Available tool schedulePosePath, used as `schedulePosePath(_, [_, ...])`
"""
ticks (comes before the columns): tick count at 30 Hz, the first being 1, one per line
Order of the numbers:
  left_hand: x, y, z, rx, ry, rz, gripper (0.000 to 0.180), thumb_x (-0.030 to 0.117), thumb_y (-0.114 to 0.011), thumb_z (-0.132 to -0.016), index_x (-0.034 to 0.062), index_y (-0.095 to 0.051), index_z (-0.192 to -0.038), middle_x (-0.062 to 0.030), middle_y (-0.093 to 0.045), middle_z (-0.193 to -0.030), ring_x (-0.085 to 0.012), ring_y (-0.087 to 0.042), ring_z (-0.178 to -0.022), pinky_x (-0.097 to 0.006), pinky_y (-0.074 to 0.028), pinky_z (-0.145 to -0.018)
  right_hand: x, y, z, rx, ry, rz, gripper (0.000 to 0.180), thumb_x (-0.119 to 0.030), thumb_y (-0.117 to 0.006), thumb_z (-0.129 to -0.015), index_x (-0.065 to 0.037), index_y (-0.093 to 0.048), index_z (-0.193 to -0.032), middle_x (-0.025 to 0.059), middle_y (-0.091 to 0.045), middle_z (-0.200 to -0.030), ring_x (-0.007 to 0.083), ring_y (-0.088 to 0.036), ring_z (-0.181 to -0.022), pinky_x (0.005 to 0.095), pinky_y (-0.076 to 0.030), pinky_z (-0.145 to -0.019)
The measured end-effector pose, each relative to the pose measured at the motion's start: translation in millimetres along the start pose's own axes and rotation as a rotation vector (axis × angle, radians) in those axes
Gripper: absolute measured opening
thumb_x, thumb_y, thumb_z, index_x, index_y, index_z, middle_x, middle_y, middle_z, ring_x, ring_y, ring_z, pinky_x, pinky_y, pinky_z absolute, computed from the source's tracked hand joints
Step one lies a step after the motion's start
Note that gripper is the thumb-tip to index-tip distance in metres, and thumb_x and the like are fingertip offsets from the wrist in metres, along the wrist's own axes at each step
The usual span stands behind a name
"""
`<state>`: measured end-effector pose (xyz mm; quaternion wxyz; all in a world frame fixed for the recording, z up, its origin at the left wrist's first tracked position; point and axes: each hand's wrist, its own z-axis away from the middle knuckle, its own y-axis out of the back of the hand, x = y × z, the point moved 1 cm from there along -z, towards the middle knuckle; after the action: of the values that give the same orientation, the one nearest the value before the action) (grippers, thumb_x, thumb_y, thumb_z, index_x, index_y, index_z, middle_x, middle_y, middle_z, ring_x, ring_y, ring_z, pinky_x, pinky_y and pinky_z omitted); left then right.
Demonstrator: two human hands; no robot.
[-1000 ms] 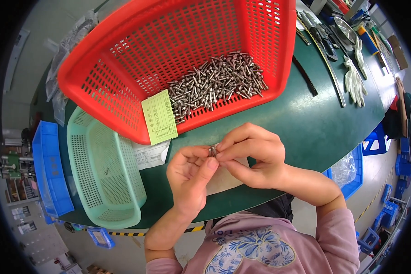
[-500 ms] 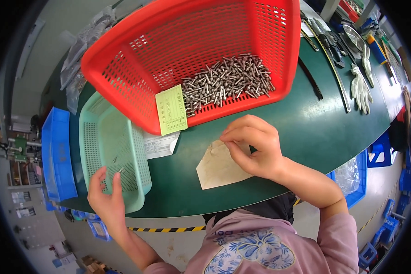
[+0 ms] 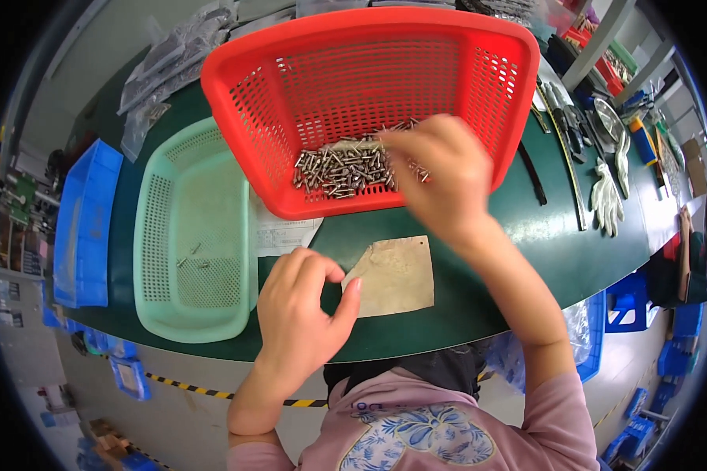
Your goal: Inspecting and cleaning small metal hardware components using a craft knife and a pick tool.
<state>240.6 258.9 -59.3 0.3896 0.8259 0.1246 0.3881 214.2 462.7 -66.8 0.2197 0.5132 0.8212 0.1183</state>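
Currently the right hand (image 3: 440, 177) is held blurred over the red basket (image 3: 338, 208), fingers bent, any grip cannot be told; metal pins (image 3: 330, 177) are piled in it, partly covered by that hand; the left hand (image 3: 300, 314) is held half-open, visibly unloaded, by the card (image 3: 401, 275); three pins (image 3: 195, 248) are contained in the green basket (image 3: 196, 335).

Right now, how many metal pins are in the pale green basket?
3. In the pale green basket, one metal pin lies farthest back, another nearer on the left, the third nearer on the right. None appears hidden.
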Motion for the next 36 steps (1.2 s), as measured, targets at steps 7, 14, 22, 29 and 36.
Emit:
schedulePosePath(7, [-22.6,-31.5,-35.2,0.004,0.071,-0.221,0.017,0.009,-0.063,-0.074,0.0005,-0.059,-0.088,-0.0121,-0.056,-0.084,-0.0301,-0.056,-0.081,-0.038,-0.046,-0.071,25.5,20.4,-15.5,0.185,0.086,0.328,0.012,-0.005,-0.069,-0.063,-0.009,-0.065,-0.074,0.0024,-0.053,-0.06,0.0193,-0.053,-0.052,0.0323,-0.042,-0.047])
schedulePosePath(14, [-43.6,-53.8,-65.4,0.042,0.126,-0.408,0.021,0.008,-0.058,-0.078,-0.0001,-0.06,-0.098,-0.0139,-0.053,-0.089,-0.0313,-0.053,-0.086,-0.041,-0.046,-0.073,29.8,-64.5,-4.0,-0.38,-0.257,0.084,0.021,-0.025,-0.065,-0.076,-0.009,-0.068,-0.09,0.0091,-0.065,-0.08,0.0285,-0.062,-0.072,0.0381,-0.049,-0.063])
schedulePosePath(22, [-55.8,-58.1,-64.0,0.133,-0.015,-0.211,0.012,0.004,-0.063,-0.07,0.0021,-0.064,-0.082,-0.0113,-0.051,-0.081,-0.0287,-0.052,-0.078,-0.038,-0.045,-0.067,43.0,-37.0,-4.7,-0.639,-0.25,-0.013,0.016,-0.015,-0.058,-0.076,-0.007,-0.067,-0.086,0.0122,-0.063,-0.081,0.0307,-0.061,-0.075,0.0393,-0.049,-0.066])
schedulePosePath(29, [-53.7,-53.8,-60.8,0.091,-0.052,-0.228,0.009,0.003,-0.066,-0.067,0.0016,-0.064,-0.075,-0.0084,-0.052,-0.076,-0.0262,-0.053,-0.075,-0.038,-0.045,-0.065,16.5,-27.2,16.5,-0.573,-0.125,-0.104,0.011,-0.013,-0.061,-0.07,-0.009,-0.067,-0.078,0.0066,-0.058,-0.073,0.0257,-0.06,-0.073,0.0375,-0.049,-0.061])
schedulePosePath(36, [-53.4,-53.4,-63.6,0.059,-0.079,-0.253,0.008,0.004,-0.066,-0.069,0.0039,-0.067,-0.077,-0.0071,-0.052,-0.075,-0.0258,-0.053,-0.075,-0.038,-0.045,-0.065,15.5,-41.0,24.8,-0.577,0.012,-0.032,0.009,-0.013,-0.063,-0.067,-0.009,-0.063,-0.075,0.0055,-0.054,-0.071,0.025,-0.057,-0.069,0.0361,-0.047,-0.058])
